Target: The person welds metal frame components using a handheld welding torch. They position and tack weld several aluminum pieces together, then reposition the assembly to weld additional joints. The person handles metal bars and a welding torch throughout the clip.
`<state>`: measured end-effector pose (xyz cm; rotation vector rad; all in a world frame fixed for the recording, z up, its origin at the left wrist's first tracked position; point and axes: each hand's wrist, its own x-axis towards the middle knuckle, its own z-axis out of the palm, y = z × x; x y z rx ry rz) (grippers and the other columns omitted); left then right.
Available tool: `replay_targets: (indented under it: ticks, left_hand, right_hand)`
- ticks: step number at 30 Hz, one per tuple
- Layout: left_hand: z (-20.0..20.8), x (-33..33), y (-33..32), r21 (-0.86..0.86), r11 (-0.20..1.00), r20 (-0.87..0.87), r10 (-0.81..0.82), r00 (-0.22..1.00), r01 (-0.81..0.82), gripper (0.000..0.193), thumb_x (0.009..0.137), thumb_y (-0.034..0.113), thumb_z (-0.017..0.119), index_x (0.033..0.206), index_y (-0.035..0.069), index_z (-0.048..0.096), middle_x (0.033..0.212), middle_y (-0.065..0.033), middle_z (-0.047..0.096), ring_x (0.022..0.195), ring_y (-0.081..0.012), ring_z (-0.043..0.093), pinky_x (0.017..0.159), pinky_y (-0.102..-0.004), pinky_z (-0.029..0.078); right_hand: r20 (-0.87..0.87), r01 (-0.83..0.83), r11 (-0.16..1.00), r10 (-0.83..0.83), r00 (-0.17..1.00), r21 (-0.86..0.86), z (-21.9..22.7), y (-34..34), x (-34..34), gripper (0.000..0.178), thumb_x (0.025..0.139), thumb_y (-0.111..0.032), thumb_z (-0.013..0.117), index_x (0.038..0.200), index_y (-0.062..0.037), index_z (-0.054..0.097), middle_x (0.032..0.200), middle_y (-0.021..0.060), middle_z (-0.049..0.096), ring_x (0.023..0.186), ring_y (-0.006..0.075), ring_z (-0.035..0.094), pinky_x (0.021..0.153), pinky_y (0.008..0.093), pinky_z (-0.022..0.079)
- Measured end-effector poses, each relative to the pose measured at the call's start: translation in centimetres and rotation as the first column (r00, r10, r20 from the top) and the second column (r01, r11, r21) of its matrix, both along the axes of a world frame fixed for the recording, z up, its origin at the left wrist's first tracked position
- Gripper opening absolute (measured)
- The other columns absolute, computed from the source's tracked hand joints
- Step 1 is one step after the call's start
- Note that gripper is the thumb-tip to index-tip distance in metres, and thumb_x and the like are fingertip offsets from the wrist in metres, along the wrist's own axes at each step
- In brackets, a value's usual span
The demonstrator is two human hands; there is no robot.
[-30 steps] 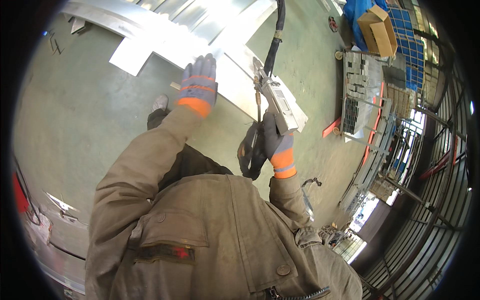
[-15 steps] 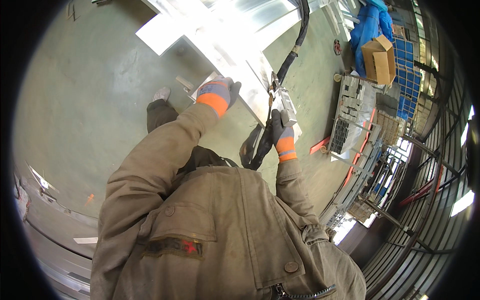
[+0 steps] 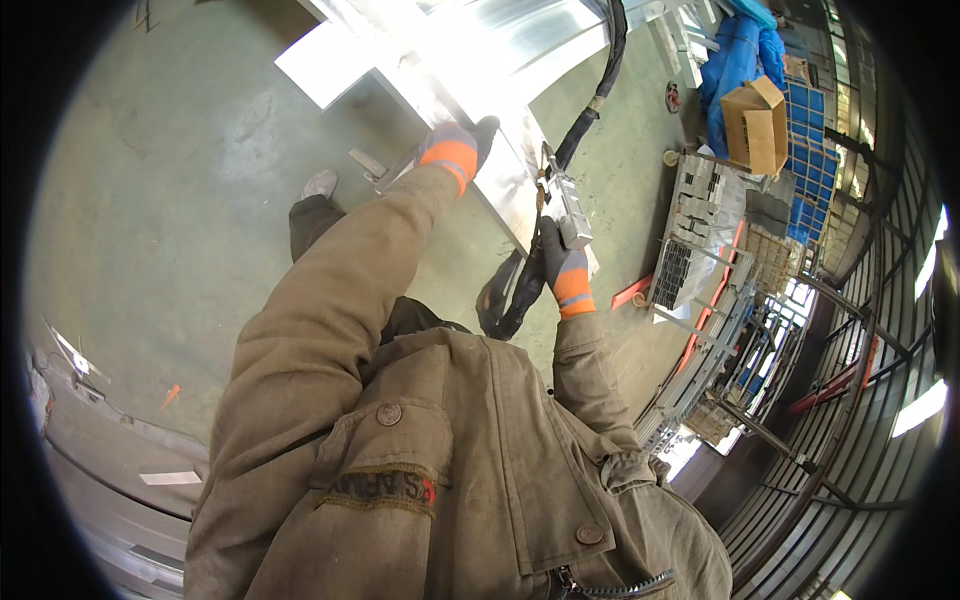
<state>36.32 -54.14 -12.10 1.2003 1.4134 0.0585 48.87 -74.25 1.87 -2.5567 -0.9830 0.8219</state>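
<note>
My left hand [image 3: 452,152], in a grey and orange glove, rests at the near edge of a long bright metal beam [image 3: 505,175]. Its dark thumb side reaches over the beam's face; the glare and the hand itself hide how the fingers lie. My right hand [image 3: 562,262], in a similar glove, is closed on the lower end of a silver block-shaped metal piece [image 3: 568,215] beside the beam's right edge. The thumb shows along its left side, while the other fingers are mostly hidden. A thick black cable [image 3: 578,135] passes by this piece, and a dark loop [image 3: 505,300] hangs below.
Wide metal sheeting [image 3: 530,45] gleams beyond the beam. Stacked metal profiles [image 3: 690,215] sit on a rack at the right, near red bars [image 3: 632,291]. Farther back are an open cardboard box [image 3: 755,125] and blue wrapping [image 3: 735,70]. A small metal bracket [image 3: 368,165] juts out left of the beam.
My left hand has slid right and slightly up along the beam, its forearm stretching farther out. The right hand stays almost in place at the silver piece.
</note>
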Motion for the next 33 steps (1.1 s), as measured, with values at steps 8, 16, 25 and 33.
replay_targets:
  ticks: [8, 16, 25, 33]
  left_hand:
    - [-0.5, 1.7, -0.7, 0.037, 0.999, -0.079, 0.037, 0.996, -0.034, 0.078, 0.096, 0.075, 0.053, 0.099, 0.003, 0.082, 0.086, -0.0115, 0.08, 0.092, -0.035, 0.076, 0.088, -0.0469, 0.057]
    - [3.8, -0.2, -0.3, -0.124, 0.992, 0.036, 0.008, 0.999, -0.003, 0.071, 0.103, 0.066, 0.049, 0.12, 0.003, 0.079, 0.123, -0.0224, 0.077, 0.116, -0.0438, 0.072, 0.098, -0.0497, 0.057]
    - [-2.6, 3.7, -0.6, -0.386, 0.904, 0.175, 0.269, 0.947, -0.186, 0.062, 0.101, 0.062, 0.058, 0.109, 0.003, 0.076, 0.108, -0.0167, 0.076, 0.098, -0.0374, 0.072, 0.085, -0.0459, 0.056]
    - [-6.5, 6.0, -2.0, -0.315, 0.929, 0.267, 0.284, 0.921, -0.195, 0.058, 0.101, 0.056, 0.061, 0.077, 0.004, 0.069, 0.064, -0.0046, 0.067, 0.051, -0.0224, 0.064, 0.051, -0.0355, 0.049]
  right_hand:
    - [-0.035, 0.025, 0.997, -0.028, 0.999, -0.076, -0.2, 1.1, 0.4, 0.051, 0.106, -0.046, 0.063, 0.126, -0.0001, 0.07, 0.114, 0.0199, 0.075, 0.108, 0.0354, 0.07, 0.093, 0.0438, 0.053]
    - [-0.015, -0.022, 0.982, 0.025, 1.0, 0.186, -2.6, 2.0, -0.4, 0.044, 0.104, -0.045, 0.07, 0.111, -0.0014, 0.071, 0.088, 0.0077, 0.072, 0.078, 0.0185, 0.066, 0.069, 0.0371, 0.053]
    - [0.016, -0.049, 0.992, 0.047, 0.999, 0.112, -4.9, 0.6, -0.1, 0.048, 0.103, -0.047, 0.07, 0.118, -0.001, 0.07, 0.089, 0.0111, 0.073, 0.077, 0.0215, 0.066, 0.071, 0.0386, 0.054]
    - [-0.036, 0.033, 0.993, -0.03, 0.999, 0.109, -5.5, 2.1, 2.3, 0.042, 0.102, -0.041, 0.071, 0.118, -0.0025, 0.07, 0.081, 0.0114, 0.072, 0.069, 0.0247, 0.066, 0.066, 0.0419, 0.053]
